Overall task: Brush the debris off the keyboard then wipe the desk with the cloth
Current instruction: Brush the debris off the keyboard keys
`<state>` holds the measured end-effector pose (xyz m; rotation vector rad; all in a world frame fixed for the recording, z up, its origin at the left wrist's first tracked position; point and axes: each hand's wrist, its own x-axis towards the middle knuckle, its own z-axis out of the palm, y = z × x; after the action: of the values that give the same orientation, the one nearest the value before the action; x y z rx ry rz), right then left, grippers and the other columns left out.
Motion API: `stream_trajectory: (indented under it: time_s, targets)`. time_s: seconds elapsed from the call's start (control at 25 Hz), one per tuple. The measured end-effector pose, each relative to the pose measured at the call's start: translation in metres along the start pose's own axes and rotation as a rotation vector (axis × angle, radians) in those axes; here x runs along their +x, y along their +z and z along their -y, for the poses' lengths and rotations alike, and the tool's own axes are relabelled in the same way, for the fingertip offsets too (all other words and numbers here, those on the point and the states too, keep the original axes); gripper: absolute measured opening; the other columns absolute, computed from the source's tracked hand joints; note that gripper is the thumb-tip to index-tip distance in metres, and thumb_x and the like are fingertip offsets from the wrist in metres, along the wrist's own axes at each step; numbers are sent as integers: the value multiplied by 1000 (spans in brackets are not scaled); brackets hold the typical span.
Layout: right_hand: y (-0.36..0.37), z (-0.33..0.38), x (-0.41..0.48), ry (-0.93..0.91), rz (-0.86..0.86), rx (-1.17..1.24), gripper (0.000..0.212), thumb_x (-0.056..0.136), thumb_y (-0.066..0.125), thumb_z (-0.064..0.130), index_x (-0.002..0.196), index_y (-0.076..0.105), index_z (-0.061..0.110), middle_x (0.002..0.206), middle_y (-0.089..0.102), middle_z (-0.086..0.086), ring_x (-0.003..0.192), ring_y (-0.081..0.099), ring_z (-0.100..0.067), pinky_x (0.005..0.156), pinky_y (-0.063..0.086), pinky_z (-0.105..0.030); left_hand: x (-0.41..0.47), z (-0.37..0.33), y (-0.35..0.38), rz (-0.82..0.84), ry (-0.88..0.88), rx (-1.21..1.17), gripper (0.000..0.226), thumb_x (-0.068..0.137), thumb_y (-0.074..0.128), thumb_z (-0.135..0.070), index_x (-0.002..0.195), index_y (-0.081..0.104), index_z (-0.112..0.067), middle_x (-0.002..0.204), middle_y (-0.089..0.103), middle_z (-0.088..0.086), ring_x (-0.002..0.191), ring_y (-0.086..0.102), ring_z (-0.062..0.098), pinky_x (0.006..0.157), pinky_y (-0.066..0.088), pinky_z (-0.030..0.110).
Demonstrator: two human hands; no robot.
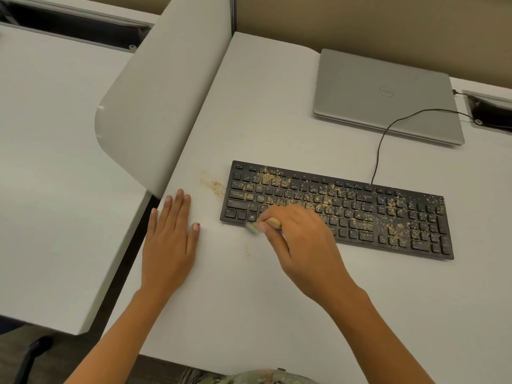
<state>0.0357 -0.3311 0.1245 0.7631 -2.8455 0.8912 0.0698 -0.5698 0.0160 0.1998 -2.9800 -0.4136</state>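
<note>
Divider (155, 106) stood at the far left, walling the desk (249, 300) from its neighbour. The left hand (169, 239) lay flat beside it, fingers spread and holding nothing, palm down on the desk well clear of the keyboard (388, 214), probably to steady the body while the other hand worked. A small drift of debris (213, 184) sat on the desk just off the keyboard's left end, likely where strokes carry it. The right hand (299, 239) was closed around a brush (273, 223), its wooden handle showing between the fingers and its pale, blurred bristles at the keyboard's near left corner, angled to sweep crumbs off that edge. Most keys further right were thick with crumbs, so brushing looked barely begun. A cable (388, 128) ran back past the closed laptop (388, 95). No cloth was in view.
</note>
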Motion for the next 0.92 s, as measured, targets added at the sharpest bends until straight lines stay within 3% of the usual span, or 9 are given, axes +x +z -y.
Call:
stream_trajectory:
  time_s: [0.24, 0.36, 0.6, 0.76, 0.92]
  targets:
    - [2, 0, 9, -125, 2, -96, 21, 98, 46, 27, 100, 66, 20, 94, 67, 8, 87, 59, -19, 76, 46, -35, 0, 0, 0, 0, -7, -1, 61, 103, 17, -41, 157, 20, -13, 164, 17, 1, 152, 9, 17, 124, -1, 34]
    - [-8, -9, 8, -91, -17, -186, 16, 97, 49, 25, 95, 64, 21, 90, 67, 8, 85, 58, -20, 74, 45, -37, 1, -1, -1, -2, -3, -1, 61, 103, 17, -41, 157, 20, -12, 164, 17, 1, 152, 9, 17, 124, -2, 33]
    - [-8, -5, 11, 174, -42, 94, 24, 101, 38, 32, 93, 59, 25, 93, 64, 13, 83, 54, -8, 75, 42, -30, 0, 0, 0, -10, -13, -3, 61, 103, 17, -41, 157, 20, -12, 164, 17, 1, 152, 10, 16, 124, -2, 34]
    - [-4, -4, 1, 183, -76, 28, 29, 101, 37, 29, 82, 58, 22, 83, 65, 7, 76, 51, -11, 81, 38, -30, 1, -1, 0, -11, -9, -6, 61, 103, 17, -41, 157, 20, -12, 164, 17, 1, 152, 10, 17, 124, 0, 35]
    - [-6, -2, 3, 63, -116, 43, 29, 102, 39, 29, 95, 65, 21, 96, 66, 12, 89, 55, -8, 85, 36, -27, 0, -1, 0, -22, -9, -6, 61, 103, 18, -40, 157, 22, -11, 164, 19, 2, 152, 12, 18, 124, -1, 34]
